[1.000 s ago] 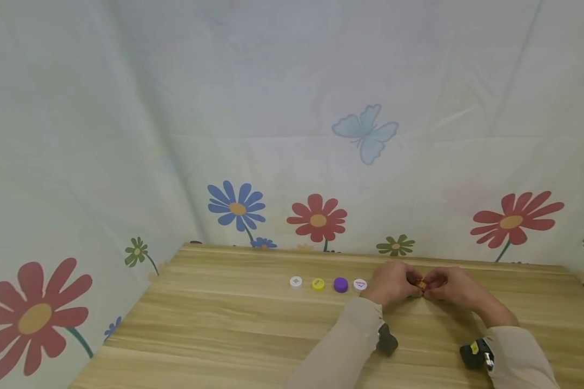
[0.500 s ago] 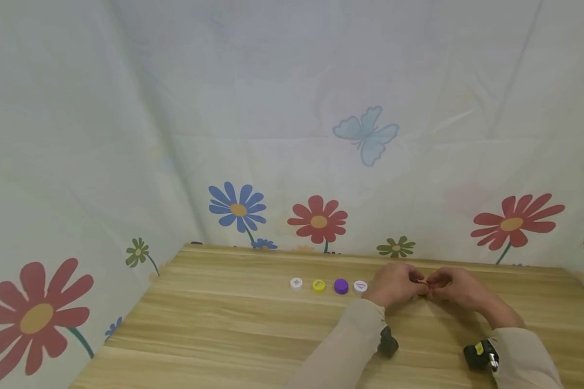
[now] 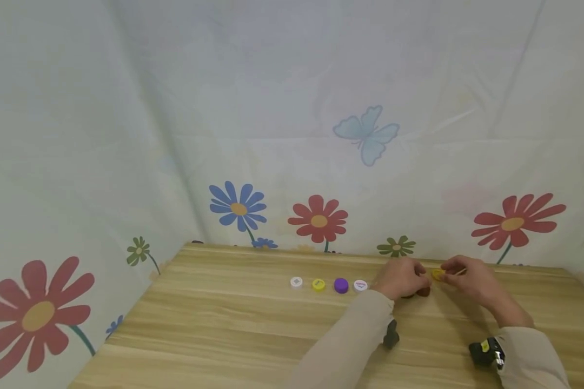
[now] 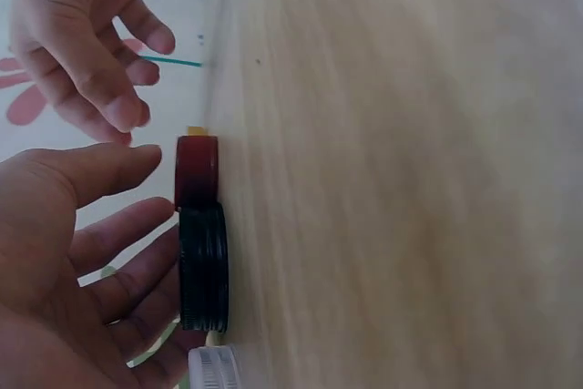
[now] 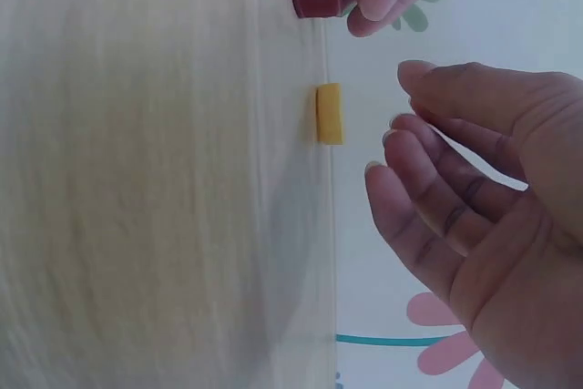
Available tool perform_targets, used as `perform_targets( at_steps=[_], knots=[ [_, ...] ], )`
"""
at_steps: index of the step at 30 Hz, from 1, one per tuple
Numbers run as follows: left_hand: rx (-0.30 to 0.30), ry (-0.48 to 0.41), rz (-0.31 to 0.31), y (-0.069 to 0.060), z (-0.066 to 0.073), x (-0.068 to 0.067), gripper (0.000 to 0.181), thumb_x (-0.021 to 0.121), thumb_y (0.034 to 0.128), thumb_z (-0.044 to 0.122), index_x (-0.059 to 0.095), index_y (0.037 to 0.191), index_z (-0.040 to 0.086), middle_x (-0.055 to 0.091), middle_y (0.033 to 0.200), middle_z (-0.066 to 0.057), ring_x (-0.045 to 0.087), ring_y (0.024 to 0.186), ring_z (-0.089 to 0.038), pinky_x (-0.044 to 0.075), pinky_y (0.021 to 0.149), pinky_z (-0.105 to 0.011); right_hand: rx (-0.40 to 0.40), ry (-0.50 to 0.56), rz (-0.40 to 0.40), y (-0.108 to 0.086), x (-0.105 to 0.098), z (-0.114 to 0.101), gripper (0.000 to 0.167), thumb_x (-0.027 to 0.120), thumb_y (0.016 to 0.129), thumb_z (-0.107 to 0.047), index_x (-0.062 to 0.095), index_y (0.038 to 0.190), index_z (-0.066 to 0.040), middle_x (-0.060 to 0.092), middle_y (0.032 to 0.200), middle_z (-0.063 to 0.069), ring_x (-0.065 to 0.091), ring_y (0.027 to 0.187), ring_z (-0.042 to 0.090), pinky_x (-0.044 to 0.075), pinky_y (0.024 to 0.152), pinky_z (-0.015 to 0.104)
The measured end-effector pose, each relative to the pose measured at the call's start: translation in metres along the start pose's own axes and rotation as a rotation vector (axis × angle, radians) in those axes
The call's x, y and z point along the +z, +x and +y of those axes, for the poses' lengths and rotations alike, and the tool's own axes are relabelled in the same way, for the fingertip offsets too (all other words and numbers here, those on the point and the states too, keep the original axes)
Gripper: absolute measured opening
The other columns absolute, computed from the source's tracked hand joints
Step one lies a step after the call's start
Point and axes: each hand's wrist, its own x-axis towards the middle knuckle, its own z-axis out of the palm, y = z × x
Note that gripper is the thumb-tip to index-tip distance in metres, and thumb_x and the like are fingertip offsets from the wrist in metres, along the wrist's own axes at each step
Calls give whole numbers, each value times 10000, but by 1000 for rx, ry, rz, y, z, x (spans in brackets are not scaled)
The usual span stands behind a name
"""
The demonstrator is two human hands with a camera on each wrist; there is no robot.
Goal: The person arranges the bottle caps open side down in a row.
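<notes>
My left hand (image 3: 400, 277) is at the right end of a row of bottle caps on the wooden table. In the left wrist view, its thumb and forefinger are spread beside a red cap (image 4: 196, 172), with the other fingers behind a black ribbed cap (image 4: 203, 268). Those two caps stand side by side, seemingly touching. My right hand (image 3: 474, 280) hovers by a small yellow cap (image 3: 437, 274) farther right. The right wrist view shows a gap between its loosely bent fingers and that yellow cap. From the head, my left hand mostly hides the red and black caps.
Leftward along the row lie a white cap with print (image 3: 360, 286), a purple cap (image 3: 341, 285), another yellow cap (image 3: 318, 284) and a white cap (image 3: 296, 282). A flower-patterned cloth (image 3: 272, 108) hangs behind the table's back edge (image 3: 253, 249).
Both hands were together, pinching a small reddish-orange thing. They have parted, my right hand moving right and slightly back. The right-hand yellow cap has come into view.
</notes>
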Motion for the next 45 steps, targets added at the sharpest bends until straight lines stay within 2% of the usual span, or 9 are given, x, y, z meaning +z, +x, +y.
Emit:
perform_targets(
  at_steps=[7, 10, 15, 17, 23, 29, 37, 41, 45],
  knots=[
    [-6, -12, -5, 7, 2, 4, 296, 774, 955, 411, 804, 1208, 261, 747, 1100, 201, 644, 970, 28, 502, 822, -178, 35, -7, -12, 1, 0, 6, 340, 729, 995, -83, 624, 1195, 172, 689, 1070, 312, 668, 993, 473, 576, 804, 547],
    [-14, -13, -10, 11, 5, 6, 311, 752, 968, 390, 795, 1254, 274, 747, 1115, 210, 640, 1011, 45, 492, 854, -159, 46, -11, -18, 1, 1, 9, 366, 717, 1000, -85, 605, 1222, 184, 672, 1108, 347, 663, 1018, 499, 571, 829, 580],
    [-7, -5, -22, 15, 11, 10, 329, 741, 985, 346, 777, 1304, 272, 752, 1095, 204, 629, 974, 62, 475, 839, -133, 64, 4, -56, 4, 3, 15, 401, 700, 1003, -66, 569, 1264, 208, 646, 1153, 381, 655, 1042, 511, 545, 881, 614],
    [9, 9, -19, 15, 12, 11, 324, 747, 988, 337, 778, 1304, 270, 759, 1036, 191, 618, 913, 65, 463, 802, -119, 65, 11, -68, 5, 4, 17, 401, 701, 995, -52, 565, 1266, 211, 645, 1154, 383, 654, 1044, 509, 532, 900, 630],
    [48, 24, -1, 14, 16, 12, 288, 756, 977, 283, 796, 1261, 250, 732, 888, 171, 570, 766, 35, 418, 700, -99, 42, 10, -74, 7, 8, 19, 366, 719, 958, -11, 584, 1220, 206, 665, 1102, 354, 661, 1009, 485, 528, 904, 639],
    [23, -33, -17, 12, 17, 15, 262, 733, 968, 191, 807, 1214, 238, 631, 639, 147, 535, 625, -3, 390, 594, -125, 8, 17, -57, 6, 10, 21, 321, 738, 928, 23, 614, 1168, 196, 689, 1050, 322, 671, 980, 468, 532, 887, 638],
    [22, -42, -21, 10, 18, 12, 278, 738, 948, 165, 812, 1205, 241, 697, 746, 158, 558, 720, 27, 395, 671, -106, 0, 10, -41, 6, 11, 22, 269, 728, 915, 49, 636, 1129, 183, 697, 1007, 283, 670, 935, 426, 545, 853, 599],
    [30, -36, -4, 10, 18, 13, 275, 759, 933, 164, 823, 1182, 260, 696, 705, 163, 548, 696, 33, 382, 657, -101, 15, 0, -58, 4, 7, 20, 254, 704, 939, 43, 640, 1148, 172, 690, 1002, 257, 655, 935, 412, 545, 846, 588],
    [18, -64, 14, 7, 20, 12, 258, 797, 923, 187, 833, 1158, 288, 662, 629, 164, 535, 582, 40, 377, 621, -109, -4, -9, -63, 2, -1, 18, 220, 694, 962, 26, 672, 1148, 142, 705, 1002, 213, 659, 935, 387, 564, 822, 542]
  ],
)
